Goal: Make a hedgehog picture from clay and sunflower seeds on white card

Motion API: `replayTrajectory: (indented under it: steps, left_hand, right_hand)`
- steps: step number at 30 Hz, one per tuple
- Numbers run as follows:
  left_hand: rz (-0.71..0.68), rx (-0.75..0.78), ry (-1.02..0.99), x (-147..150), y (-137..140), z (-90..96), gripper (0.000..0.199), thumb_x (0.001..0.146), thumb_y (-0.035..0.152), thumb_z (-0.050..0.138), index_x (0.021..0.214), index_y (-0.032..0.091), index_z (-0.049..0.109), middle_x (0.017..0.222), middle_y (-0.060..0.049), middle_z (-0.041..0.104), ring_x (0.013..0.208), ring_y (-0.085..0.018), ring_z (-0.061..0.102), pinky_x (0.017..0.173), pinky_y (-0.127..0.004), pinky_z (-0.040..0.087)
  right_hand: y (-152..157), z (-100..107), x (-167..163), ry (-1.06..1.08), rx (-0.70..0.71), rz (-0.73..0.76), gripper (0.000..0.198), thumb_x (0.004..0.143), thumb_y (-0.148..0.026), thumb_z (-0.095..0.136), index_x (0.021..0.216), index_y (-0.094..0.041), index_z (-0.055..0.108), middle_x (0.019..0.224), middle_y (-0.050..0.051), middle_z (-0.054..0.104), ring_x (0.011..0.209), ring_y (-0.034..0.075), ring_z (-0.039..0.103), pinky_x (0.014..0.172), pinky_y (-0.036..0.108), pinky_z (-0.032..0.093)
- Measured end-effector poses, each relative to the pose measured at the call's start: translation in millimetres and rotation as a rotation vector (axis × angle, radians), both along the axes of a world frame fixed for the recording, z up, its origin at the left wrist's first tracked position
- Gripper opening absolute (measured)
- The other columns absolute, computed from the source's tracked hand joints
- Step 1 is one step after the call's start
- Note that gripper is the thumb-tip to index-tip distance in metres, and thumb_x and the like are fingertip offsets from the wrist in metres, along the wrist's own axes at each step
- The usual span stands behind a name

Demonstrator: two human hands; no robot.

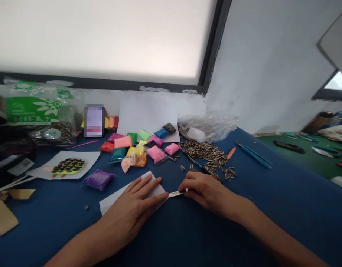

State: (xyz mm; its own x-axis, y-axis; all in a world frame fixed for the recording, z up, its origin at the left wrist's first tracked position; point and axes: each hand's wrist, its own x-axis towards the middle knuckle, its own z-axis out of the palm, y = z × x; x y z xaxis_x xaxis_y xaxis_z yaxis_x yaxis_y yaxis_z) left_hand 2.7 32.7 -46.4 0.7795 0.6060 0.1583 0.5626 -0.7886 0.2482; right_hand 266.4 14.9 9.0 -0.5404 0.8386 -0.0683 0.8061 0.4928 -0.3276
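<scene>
My left hand lies flat with its fingers spread, pressing a sheet of white paper on the blue table. My right hand pinches one end of a thin whitish strip with faint dark marks. The strip's other end meets the paper's right corner by my left thumb; its exact kind is unclear. Just beyond my right hand lie a dark pen and a pile of striped sunflower seeds. A purple clay packet sits left of the paper.
Several coloured clay packets lie behind the paper. At left is a paper picture covered with seeds, near a green-and-clear seed bag. A blue-handled tool lies at right. A phone-like screen stands by the wall.
</scene>
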Motion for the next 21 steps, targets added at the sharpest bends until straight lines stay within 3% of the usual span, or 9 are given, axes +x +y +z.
replayTrajectory:
  steps: [21]
  left_hand:
    - [-0.003,-0.083,-0.058,-1.5,1.4,1.5,0.039,0.101,0.035,0.036,0.138,0.047,0.043,0.155,0.007,0.032,0.144,-0.028,0.025,0.114,-0.055,0.029]
  right_hand:
    - [-5.1,-3.2,-3.7,0.046,-0.01,-0.025,0.019,0.092,-0.013,0.053,0.103,-0.02,0.067,0.093,0.004,0.056,0.081,0.015,0.056,0.071,0.025,0.042]
